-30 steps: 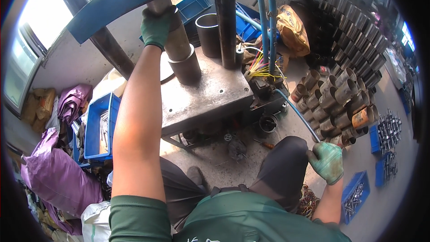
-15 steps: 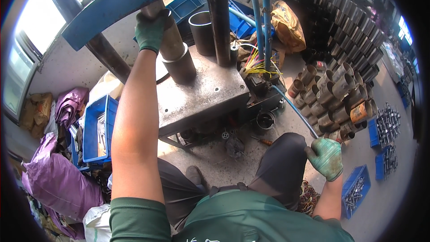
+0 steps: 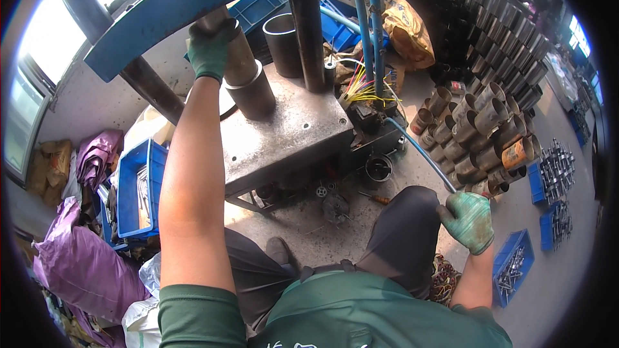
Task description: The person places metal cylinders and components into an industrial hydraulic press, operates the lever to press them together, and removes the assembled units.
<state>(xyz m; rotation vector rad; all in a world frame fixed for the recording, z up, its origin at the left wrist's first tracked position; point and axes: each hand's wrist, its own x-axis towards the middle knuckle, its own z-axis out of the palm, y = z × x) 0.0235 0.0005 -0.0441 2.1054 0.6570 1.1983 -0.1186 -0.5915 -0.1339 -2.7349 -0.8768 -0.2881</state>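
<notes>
My left hand (image 3: pixel 209 53), in a green glove, is closed around the upper part of a grey steel tube (image 3: pixel 240 61). The tube stands upright in the mouth of a wider, darker steel sleeve (image 3: pixel 253 98) on the press table (image 3: pixel 277 142). Just above the hand, a short round ram (image 3: pixel 213 18) comes down from under the curved blue beam (image 3: pixel 206 0); the glove partly hides where it meets the tube. Low on the right, my right hand (image 3: pixel 469 221), gloved too, grips the end of a long blue lever (image 3: pixel 422 152) that runs from the machine's side.
Another wide sleeve (image 3: pixel 282 45) stands behind, beside a thick steel column (image 3: pixel 305 35). Loose coloured wires (image 3: pixel 363 95) hang near the lever's pivot. Stacked tubes (image 3: pixel 480 132) and blue bins of metal parts (image 3: pixel 514 264) lie right; a blue crate (image 3: pixel 151 183) and purple sacks (image 3: pixel 87 261) left.
The blue beam and the steel tube sit slightly lower against the wider sleeve. Both hands keep their grips. The whole view has shifted a little.
</notes>
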